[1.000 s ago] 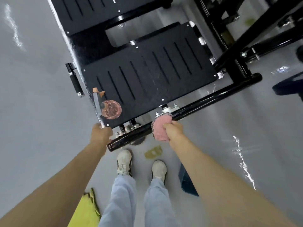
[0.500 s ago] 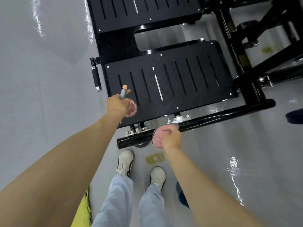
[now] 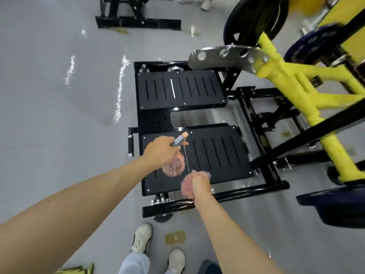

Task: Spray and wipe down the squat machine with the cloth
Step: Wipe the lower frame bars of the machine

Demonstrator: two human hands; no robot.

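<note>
The squat machine's two black slotted footplates lie on the floor ahead; the near footplate (image 3: 217, 153) is under both hands. My left hand (image 3: 161, 150) grips a spray bottle (image 3: 174, 165) with clear pinkish body and a grey-and-orange nozzle that points over the near plate. My right hand (image 3: 200, 183) holds a bunched pink cloth (image 3: 187, 186) at the plate's front edge, just above the black base tube (image 3: 217, 198). The far footplate (image 3: 179, 89) lies beyond a gap.
Yellow lever arms (image 3: 296, 80) with black weight plates (image 3: 252, 18) rise at the right. A dark weight plate (image 3: 335, 208) lies at the right edge. A black frame (image 3: 138, 22) stands far ahead. My shoes (image 3: 141, 239) stand on grey floor below the tube.
My left hand rose from the plate's front corner with the bottle and moved over the near footplate. My right hand with the cloth shifted from the base tube up to the plate's front edge. The view tilted up.
</note>
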